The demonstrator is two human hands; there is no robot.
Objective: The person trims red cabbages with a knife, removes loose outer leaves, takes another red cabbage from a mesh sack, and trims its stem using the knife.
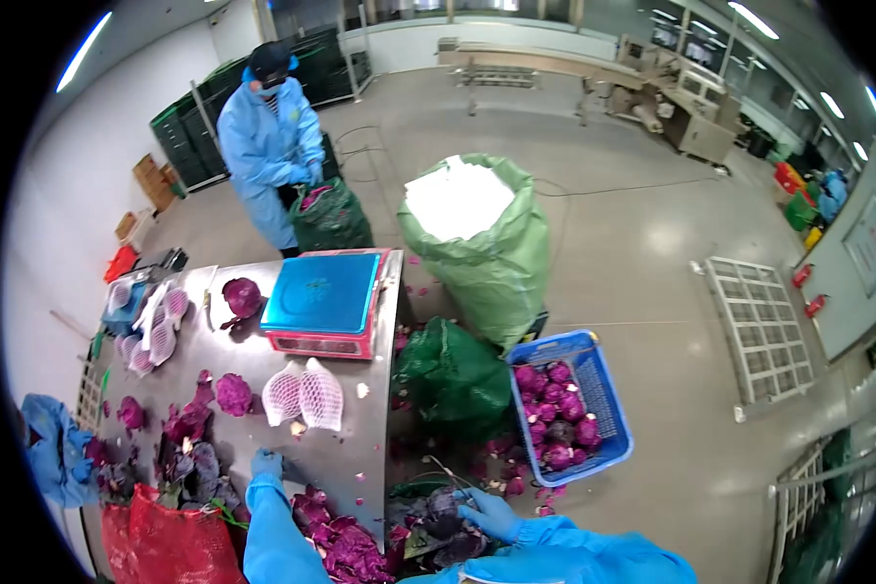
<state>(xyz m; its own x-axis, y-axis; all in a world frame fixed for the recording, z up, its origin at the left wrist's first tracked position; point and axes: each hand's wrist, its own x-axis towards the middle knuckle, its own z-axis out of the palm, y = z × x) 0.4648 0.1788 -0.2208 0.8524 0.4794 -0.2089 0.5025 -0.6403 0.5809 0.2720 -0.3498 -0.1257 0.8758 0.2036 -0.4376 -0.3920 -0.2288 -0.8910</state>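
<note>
My left hand [267,464], in a blue glove, rests on the steel table [360,438] near its front edge; its fingers are too small to make out. Beyond the table's right edge, my right hand [492,514] is at a dark purple cabbage [444,513] above a green bag, its fingers curled against the cabbage. Purple leaves [346,550] lie between my arms. Farther up the table are a peeled cabbage [234,394], white foam nets [304,394], a darker cabbage [242,297] and a knife [207,310].
A blue-topped scale [321,294] stands at the table's far edge. Right of the table are a blue crate [613,419] of cabbages, a green bag [453,375] and a tall light green sack [501,258]. A co-worker [268,146] handles another bag; a blue sleeve [56,448] shows at left.
</note>
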